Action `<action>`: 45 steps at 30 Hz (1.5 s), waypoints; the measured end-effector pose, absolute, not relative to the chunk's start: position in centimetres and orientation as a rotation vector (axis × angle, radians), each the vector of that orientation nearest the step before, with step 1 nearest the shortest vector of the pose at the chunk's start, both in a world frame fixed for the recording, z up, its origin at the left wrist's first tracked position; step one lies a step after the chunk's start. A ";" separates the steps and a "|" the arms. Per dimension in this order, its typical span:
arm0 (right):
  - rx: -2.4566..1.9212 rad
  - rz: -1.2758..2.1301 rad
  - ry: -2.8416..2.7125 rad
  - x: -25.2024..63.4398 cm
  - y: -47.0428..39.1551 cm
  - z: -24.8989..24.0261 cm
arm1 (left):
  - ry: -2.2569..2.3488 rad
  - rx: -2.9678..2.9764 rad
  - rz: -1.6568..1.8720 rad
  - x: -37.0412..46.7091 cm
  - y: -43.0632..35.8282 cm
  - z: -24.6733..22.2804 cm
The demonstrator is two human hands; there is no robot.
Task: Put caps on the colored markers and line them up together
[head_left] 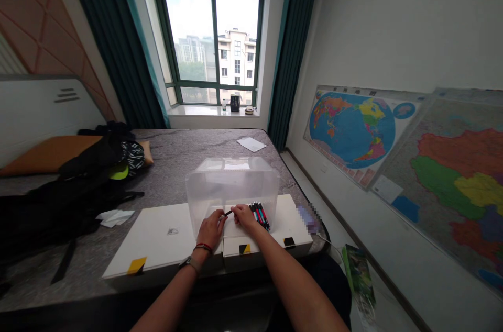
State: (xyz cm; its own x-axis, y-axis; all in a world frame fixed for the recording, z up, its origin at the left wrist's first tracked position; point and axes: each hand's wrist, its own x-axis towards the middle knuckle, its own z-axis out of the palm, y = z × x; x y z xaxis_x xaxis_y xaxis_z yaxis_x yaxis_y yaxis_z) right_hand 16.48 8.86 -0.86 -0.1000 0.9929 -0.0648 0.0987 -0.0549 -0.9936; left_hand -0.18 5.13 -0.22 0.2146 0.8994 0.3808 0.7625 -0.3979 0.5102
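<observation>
Both of my hands meet in front of the clear plastic bin (231, 180), over the white boxes. My left hand (211, 228), with a red band and a watch at the wrist, pinches one end of a short dark pen (228, 212). The fingers of my right hand (242, 216) are closed at the pen's other end. Its finer details are too small to make out. Right beside my right hand lies a row of several pens (260, 214) in black, red and teal.
Two white boxes (157, 227) form the work surface on a grey mattress (168, 148). Black bags and clothes (78, 185) lie at left, near a crumpled tissue (115, 218). A white sheet (251, 144) lies behind the bin. Maps (353, 128) hang on the right wall.
</observation>
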 end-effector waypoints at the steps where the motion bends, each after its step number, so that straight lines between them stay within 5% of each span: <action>1: -1.266 1.294 -1.316 16.5 8.9 -0.9 | 1.581 2.298 0.940 -0.1 5.1 -0.1; 45: -1.026 1.408 -0.756 17.0 7.8 0.1 | 1.795 2.245 0.819 0.3 4.5 0.9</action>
State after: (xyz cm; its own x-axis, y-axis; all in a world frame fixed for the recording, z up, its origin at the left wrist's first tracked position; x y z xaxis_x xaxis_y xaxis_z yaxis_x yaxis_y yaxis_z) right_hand 17.00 7.79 0.12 0.0638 0.9863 -0.1524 -0.4175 -0.1123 -0.9017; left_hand 0.31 4.49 0.91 0.1335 0.9387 0.3177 0.8550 -0.2712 0.4420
